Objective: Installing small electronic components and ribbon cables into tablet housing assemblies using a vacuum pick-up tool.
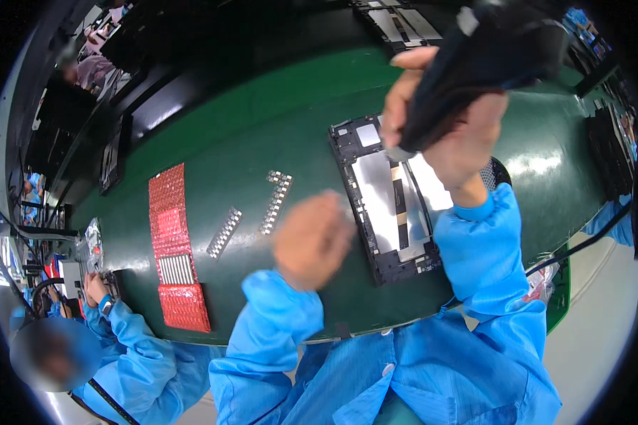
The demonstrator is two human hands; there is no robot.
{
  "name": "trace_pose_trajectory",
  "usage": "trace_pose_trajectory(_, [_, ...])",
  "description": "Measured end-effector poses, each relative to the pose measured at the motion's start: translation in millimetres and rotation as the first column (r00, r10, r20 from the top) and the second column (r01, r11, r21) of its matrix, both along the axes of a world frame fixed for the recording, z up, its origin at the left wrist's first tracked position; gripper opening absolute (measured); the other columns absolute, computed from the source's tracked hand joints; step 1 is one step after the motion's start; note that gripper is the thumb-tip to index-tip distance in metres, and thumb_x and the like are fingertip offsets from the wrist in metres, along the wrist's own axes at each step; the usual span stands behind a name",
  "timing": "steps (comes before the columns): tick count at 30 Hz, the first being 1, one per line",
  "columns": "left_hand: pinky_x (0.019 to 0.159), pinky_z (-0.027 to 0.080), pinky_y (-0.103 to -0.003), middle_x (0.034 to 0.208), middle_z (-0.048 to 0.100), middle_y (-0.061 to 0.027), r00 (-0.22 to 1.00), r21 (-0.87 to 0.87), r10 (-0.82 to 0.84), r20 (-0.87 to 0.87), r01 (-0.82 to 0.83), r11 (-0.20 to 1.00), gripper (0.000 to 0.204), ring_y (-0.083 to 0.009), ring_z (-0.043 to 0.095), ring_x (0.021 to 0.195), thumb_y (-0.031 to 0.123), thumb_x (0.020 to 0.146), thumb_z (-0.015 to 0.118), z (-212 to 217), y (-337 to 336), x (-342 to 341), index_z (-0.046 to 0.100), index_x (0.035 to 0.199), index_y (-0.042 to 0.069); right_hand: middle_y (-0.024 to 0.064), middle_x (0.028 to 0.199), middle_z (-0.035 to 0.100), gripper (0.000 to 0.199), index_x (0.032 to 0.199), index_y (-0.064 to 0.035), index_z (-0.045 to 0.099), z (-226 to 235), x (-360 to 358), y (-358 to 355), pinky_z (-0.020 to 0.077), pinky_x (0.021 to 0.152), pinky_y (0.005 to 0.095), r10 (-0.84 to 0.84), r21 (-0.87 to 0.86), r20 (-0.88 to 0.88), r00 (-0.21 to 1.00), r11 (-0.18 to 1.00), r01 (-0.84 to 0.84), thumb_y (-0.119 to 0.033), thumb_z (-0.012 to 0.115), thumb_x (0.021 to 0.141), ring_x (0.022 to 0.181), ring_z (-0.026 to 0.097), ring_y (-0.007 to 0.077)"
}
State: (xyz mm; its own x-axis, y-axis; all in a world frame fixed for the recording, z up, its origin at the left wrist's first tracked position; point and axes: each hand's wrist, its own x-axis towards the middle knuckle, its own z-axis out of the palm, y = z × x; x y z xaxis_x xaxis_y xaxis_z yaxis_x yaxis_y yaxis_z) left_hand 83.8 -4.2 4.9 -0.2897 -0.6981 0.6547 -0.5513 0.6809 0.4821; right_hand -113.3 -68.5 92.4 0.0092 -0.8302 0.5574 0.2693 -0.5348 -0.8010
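Observation:
My right hand is wrapped round a black hand-held tool, blurred, its kind unclear. The tool's pale tip points down over a flat black device chassis with silver panels and a dark ribbon cable along its middle. My left hand is beside the chassis's left edge, smeared by motion. Its fingers look curled together; whatever they hold, if anything, cannot be made out. Left of that hand lie two dark strips with rows of small silvery pieces, a longer strip and a shorter strip.
Red bubble wrap on the green table holds several silvery bars. Another chassis lies at the far side. A person in blue sleeves works at the left. A black cable runs at the right, above a green bin.

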Motion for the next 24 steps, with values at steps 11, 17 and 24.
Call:
trace_pose_trajectory(11, [0.095, 0.042, -0.045, 0.113, 0.059, -0.0211, 0.92, 0.103, -0.271, 0.283, 0.251, 0.962, 0.046, -0.0346, 0.056, 0.109, 0.016, 0.069, 0.077, -6, 0, -39, 0.06, 0.106, -0.003, 0.0118, 0.059, 0.054, 0.077, 0.111, 0.0, 0.043, -31, -60, 62, 0.0456, 0.046, 0.0282, -0.074, 0.153, 0.02, 0.997, 0.986, 0.07, -0.071, 0.024, 0.086, 0.05, 0.055, 0.0183])
trace_pose_trajectory(17, [0.096, 0.042, -0.044, 0.116, 0.057, -0.021, 0.899, -0.051, 0.08, 0.432, -0.064, 0.997, 0.044, -0.0383, 0.055, 0.108, 0.017, 0.074, 0.073, -3, -135, -4, 0.058, 0.111, 0.0, 0.0066, 0.065, 0.058, 0.056, 0.097, 0.0048, 0.051, -48, -56, 65, 0.0452, 0.048, 0.0232, 0.114, 0.198, 0.09, 0.989, 0.972, -0.13, -0.05, 0.055, 0.084, 0.052, 0.056, 0.0105])
trace_pose_trajectory(24, [0.102, 0.034, -0.047, 0.126, 0.051, -0.0207, 0.75, -0.146, 0.192, 0.633, -0.128, 0.981, 0.044, -0.038, 0.043, 0.122, 0.007, 0.077, 0.059, -4, -207, 7, 0.051, 0.119, -0.003, 0.0039, 0.06, 0.055, 0.044, 0.09, 0.0008, 0.05, -54, -63, 65, 0.0406, 0.046, 0.0229, 0.126, 0.139, 0.075, 0.989, 0.981, -0.136, -0.041, 0.063, 0.083, 0.049, 0.052, 0.0105])
